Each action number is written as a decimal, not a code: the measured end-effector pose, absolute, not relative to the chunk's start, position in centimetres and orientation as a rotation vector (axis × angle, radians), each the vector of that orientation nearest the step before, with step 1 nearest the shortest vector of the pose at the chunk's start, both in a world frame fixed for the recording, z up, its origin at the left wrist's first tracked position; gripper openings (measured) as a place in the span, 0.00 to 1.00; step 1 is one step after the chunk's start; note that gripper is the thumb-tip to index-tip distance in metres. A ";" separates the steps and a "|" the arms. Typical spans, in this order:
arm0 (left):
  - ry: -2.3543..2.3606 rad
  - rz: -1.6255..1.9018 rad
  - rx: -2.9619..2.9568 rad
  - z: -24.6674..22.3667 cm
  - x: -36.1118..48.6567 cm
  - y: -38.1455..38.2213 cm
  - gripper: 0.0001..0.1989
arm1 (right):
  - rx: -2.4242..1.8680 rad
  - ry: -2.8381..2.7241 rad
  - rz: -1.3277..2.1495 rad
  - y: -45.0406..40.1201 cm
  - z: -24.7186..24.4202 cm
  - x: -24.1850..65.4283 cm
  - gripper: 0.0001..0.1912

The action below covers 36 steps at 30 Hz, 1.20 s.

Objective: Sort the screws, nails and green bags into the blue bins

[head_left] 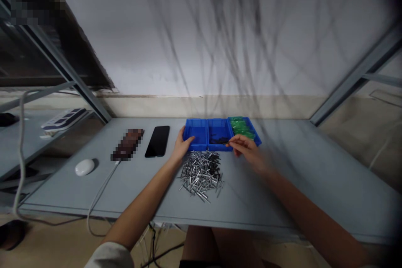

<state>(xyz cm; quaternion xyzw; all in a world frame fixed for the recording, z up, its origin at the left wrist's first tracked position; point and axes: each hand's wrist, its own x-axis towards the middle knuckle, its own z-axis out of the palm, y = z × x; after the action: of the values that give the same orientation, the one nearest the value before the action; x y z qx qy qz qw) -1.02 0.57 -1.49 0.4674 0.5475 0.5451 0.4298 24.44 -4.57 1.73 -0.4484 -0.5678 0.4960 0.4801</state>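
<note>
Three blue bins stand in a row at the back of the table. My left hand [183, 144] rests on the left side of the left blue bin [197, 131], thumb over its rim, fingers apart. Small dark pieces [219, 139] lie in the middle blue bin [219, 124]. My right hand [243, 147] is pinched at that bin's front right corner, around something small and dark that I cannot make out. Green packets [241, 127] fill the right blue bin [255, 134]. A pile of silver metal pins [201, 172] lies in front of the bins.
On the grey table [251, 205], a black phone [157, 141] and a pixelated item [128, 145] with a white cable [102, 187] lie left of my left arm. A white mouse [84, 167] sits farther left. Metal frame posts rise at both sides.
</note>
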 end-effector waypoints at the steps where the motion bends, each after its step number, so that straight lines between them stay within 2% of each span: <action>1: 1.370 1.365 1.170 -1.5 -1.0 0.6 0.34 | -1.109 -1.390 1.189 -4.5 1.5 24.4 0.15; 7: 1.381 1.361 1.163 -1.1 -0.8 0.5 0.34 | -1.145 -1.507 1.058 -4.0 0.4 24.4 0.18; 16: 1.379 1.357 1.159 -1.2 -0.8 0.4 0.35 | -1.237 -1.953 0.753 -5.0 0.5 24.2 0.11; 22: 1.342 1.367 1.149 -1.3 -0.8 0.5 0.34 | -1.265 -2.330 0.649 -5.8 -0.4 23.2 0.16; 27: 1.357 1.362 1.170 -1.6 -0.9 0.7 0.35 | -1.294 -2.390 0.593 -6.0 -0.5 22.7 0.16; 36: 1.344 1.383 1.155 -1.5 -0.8 0.6 0.34 | -1.320 -2.385 0.556 -5.8 -0.4 22.9 0.10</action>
<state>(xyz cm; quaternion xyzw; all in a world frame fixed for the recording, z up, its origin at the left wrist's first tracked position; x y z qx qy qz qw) -0.84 0.64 -1.53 0.4632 0.5392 0.5549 0.4322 22.92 -5.81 -0.39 -0.4668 -0.8434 0.1967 0.1789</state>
